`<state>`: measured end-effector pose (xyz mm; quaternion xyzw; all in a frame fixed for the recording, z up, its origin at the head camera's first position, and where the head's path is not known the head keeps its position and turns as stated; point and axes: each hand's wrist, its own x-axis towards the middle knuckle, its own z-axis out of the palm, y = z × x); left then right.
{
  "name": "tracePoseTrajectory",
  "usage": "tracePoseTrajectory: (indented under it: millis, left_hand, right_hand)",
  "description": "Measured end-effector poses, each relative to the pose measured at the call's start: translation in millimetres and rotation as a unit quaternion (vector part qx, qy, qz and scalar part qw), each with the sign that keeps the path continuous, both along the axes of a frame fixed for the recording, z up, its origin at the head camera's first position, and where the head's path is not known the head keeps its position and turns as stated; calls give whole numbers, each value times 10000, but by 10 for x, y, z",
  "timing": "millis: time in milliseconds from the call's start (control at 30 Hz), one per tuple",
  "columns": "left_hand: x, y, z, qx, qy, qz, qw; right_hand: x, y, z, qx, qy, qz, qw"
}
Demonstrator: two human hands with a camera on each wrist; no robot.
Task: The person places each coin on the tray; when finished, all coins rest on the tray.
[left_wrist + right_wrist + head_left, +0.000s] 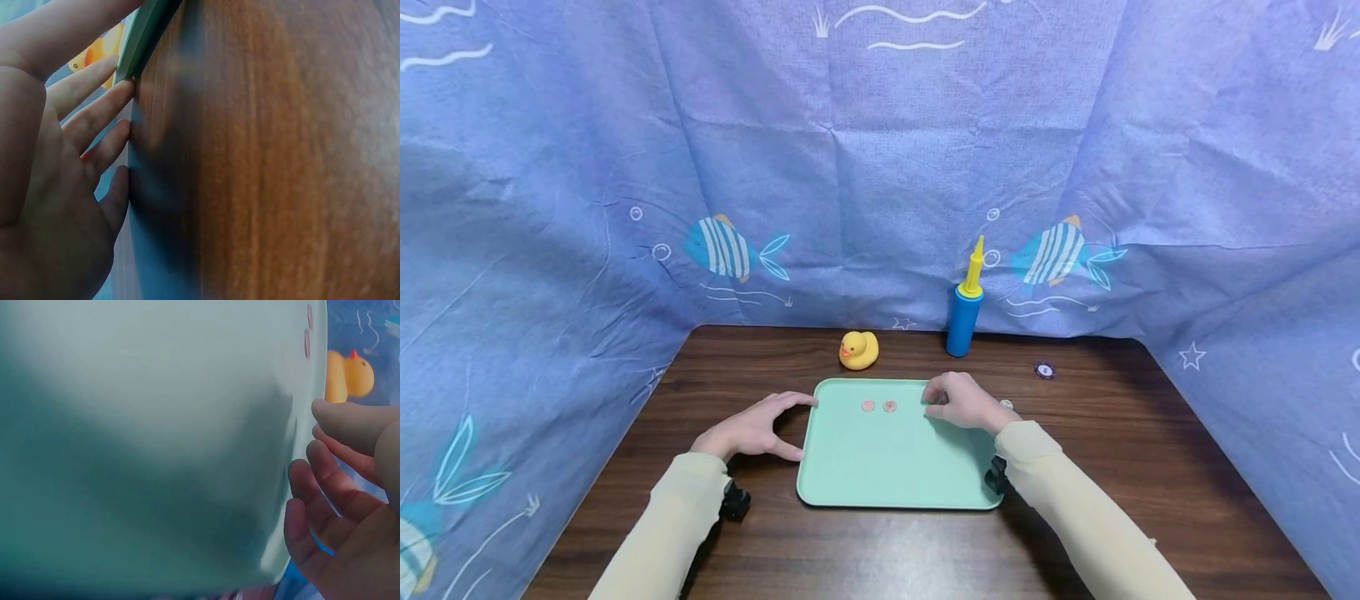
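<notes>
A light green rectangular tray [898, 467] lies on the wooden table, with two small round pinkish discs [890, 407] side by side near its far edge. At the tray's left side is my left hand [752, 429], thumb and fingers spread. Its fingertips reach the rim, and in the left wrist view the fingers [100, 122] stand beside the tray's side wall. Over the far right part of the tray is my right hand [961, 400], fingers loosely bent. The right wrist view shows a gap between thumb and fingers [337, 481], with nothing visible held.
Behind the tray sit a yellow rubber duck [859, 351] and an upright blue hand pump [964, 321] with a yellow nozzle. A purple-rimmed disc [1044, 370] lies at the back right. Another small disc [1006, 404] shows beside my right wrist. A blue fish-print cloth [895, 183] surrounds the table.
</notes>
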<state>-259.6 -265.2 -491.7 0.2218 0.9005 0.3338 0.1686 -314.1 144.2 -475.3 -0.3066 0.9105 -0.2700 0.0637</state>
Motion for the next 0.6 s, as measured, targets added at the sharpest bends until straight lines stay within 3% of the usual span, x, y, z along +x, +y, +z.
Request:
tracePoseTrajectory:
  millis: [333,600]
  left_hand:
    - [0,0,12,36,-19,13,10000]
    - [-14,-6,-18,4,-5,-1,10000]
  right_hand:
    - [5,548,107,47,-69,-436,9990]
    - [26,968,114,32,75,-523,9986]
